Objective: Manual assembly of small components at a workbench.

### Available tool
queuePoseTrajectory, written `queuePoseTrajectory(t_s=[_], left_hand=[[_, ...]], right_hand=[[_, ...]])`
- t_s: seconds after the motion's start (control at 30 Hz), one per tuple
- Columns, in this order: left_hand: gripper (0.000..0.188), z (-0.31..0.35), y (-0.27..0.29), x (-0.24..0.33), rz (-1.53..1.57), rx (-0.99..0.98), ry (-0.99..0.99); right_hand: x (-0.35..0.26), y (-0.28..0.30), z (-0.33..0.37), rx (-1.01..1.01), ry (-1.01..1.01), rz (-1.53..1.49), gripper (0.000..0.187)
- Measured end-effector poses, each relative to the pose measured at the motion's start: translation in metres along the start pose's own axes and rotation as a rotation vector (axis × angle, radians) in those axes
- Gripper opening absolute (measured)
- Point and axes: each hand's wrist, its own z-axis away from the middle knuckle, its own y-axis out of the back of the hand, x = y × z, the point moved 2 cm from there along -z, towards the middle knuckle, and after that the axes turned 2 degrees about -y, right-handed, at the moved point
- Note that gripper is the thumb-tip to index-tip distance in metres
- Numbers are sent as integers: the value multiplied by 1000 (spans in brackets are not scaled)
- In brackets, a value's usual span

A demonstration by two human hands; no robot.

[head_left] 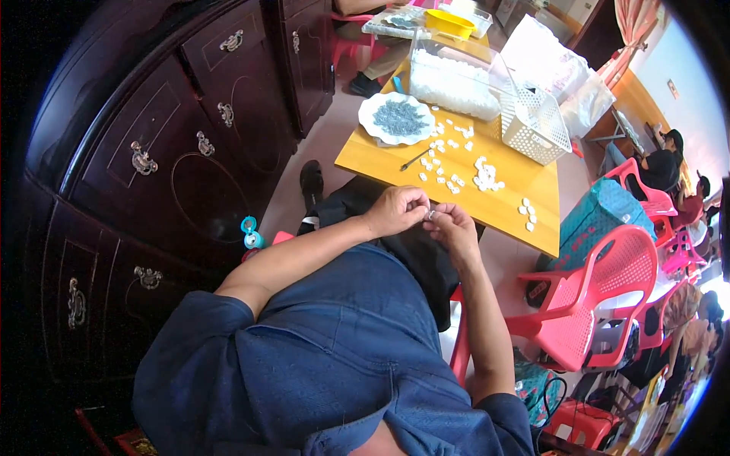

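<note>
My left hand [398, 211] and my right hand [456, 231] meet over my lap at the near edge of the yellow wooden table [380, 163]. Both pinch one small white plastic piece [432, 215] between thumbs and fingertips; its details are too small to make out. Beyond them, loose white pieces [487, 176] lie scattered and in a small heap on the tabletop. A thin dark pointed tool [414, 159] rests to their left. Farther off, a scalloped white plate [368, 115] holds many small dark grey strips.
A clear bin [498, 70] full of white pieces and a white perforated basket [536, 129] occupy the table's far side. Dark wooden cabinets [167, 152] line the left. On the right are a red plastic chair [585, 304], a teal bag [608, 216] and several seated people.
</note>
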Motion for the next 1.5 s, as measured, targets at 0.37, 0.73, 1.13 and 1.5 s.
queuePoseTrajectory(t_s=[0.37,0.73,1.13,1.5], left_hand=[[6,0,0,0,-10,-22,-11],[7,-1,1,-1,-78,-66,-28],[5,-4,1,-4,-117,-33,-71],[6,-6,2,-6,-114,-60,-32]], right_hand=[[4,2,-2,12,-5,43,14],[5,0,-2,-23,-36,121,10],[8,-5,-5,-34,-7,116,12],[11,-7,-6,-10,-45,44,11]])
